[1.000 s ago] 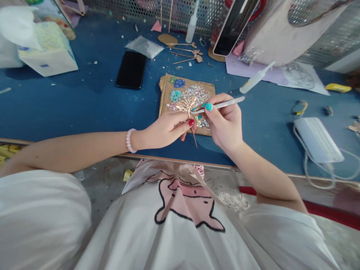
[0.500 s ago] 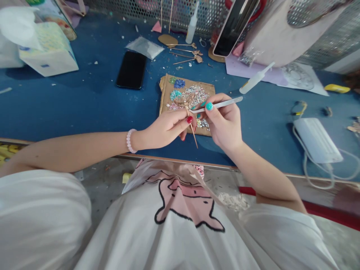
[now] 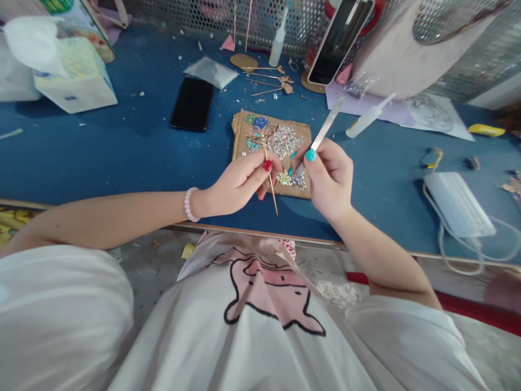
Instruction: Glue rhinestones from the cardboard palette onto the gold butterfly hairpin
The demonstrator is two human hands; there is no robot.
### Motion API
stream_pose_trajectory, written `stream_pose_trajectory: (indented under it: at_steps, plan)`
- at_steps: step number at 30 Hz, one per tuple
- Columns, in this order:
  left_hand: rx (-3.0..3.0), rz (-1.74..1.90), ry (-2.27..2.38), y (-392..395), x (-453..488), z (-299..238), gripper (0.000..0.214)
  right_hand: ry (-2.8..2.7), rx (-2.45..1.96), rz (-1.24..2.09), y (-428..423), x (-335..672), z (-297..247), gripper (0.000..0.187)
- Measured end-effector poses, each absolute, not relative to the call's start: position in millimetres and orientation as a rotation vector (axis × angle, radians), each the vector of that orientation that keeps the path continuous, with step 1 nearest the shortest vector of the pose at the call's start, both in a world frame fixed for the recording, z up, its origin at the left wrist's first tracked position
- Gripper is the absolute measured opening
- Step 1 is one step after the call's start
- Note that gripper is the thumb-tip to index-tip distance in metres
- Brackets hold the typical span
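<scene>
My left hand (image 3: 238,182) pinches a thin copper-coloured hairpin (image 3: 272,187) between thumb and fingers. The pin's ornamental head lies over a piece of cardboard (image 3: 240,144), and its point slants down toward me. Small piles of rhinestones (image 3: 285,141) in clear, blue, turquoise, green and yellow are spread on this cardboard. My right hand (image 3: 332,176) grips metal tweezers (image 3: 326,125) near the cardboard's right side. Their back end points up and away; the tips are hidden near my fingers, so I cannot tell whether they hold a stone.
Behind the cardboard are several hairpins (image 3: 271,81), a black phone (image 3: 192,104) and a clear plastic bag (image 3: 211,72). Glue bottles stand (image 3: 278,46) and lean (image 3: 368,120) nearby. A white power bank (image 3: 459,203) with a cable lies right, a tissue box (image 3: 77,81) left.
My right hand has drawn the tweezers away from the hairpin, rightward, and swung their back end upward. My left hand has turned the hairpin slightly, with its head farther from me.
</scene>
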State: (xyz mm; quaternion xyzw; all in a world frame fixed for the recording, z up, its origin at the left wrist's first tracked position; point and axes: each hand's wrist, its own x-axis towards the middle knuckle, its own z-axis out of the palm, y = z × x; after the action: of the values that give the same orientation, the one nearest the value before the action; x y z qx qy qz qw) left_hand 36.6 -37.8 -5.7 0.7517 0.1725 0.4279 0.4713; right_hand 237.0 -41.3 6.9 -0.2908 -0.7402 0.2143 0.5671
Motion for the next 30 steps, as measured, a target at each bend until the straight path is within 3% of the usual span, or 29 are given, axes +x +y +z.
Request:
stream_pose_trajectory:
  at_steps: [6,9,18,24,30]
  plan:
    - [1.758,1.154,0.342,-34.0,39.4,-15.7,0.024,-2.089,-0.563,-0.107,-50.6,239.6,14.8,0.012]
    - [1.775,1.174,0.338,-34.5,39.6,-16.7,0.027,-2.134,-0.539,-0.241,-49.2,239.9,14.0,0.011]
    - [1.804,1.105,0.414,-39.0,37.2,-10.2,0.023,-2.021,-0.549,-0.199,-48.5,241.2,15.3,0.015]
    - [1.809,1.058,0.404,-39.8,37.2,-9.6,0.024,-1.638,-0.757,0.026,-51.7,246.7,10.2,0.022]
    - [1.912,0.993,0.447,-40.2,34.7,-7.6,0.024,-1.525,-0.657,0.096,-41.8,244.6,11.0,0.022]
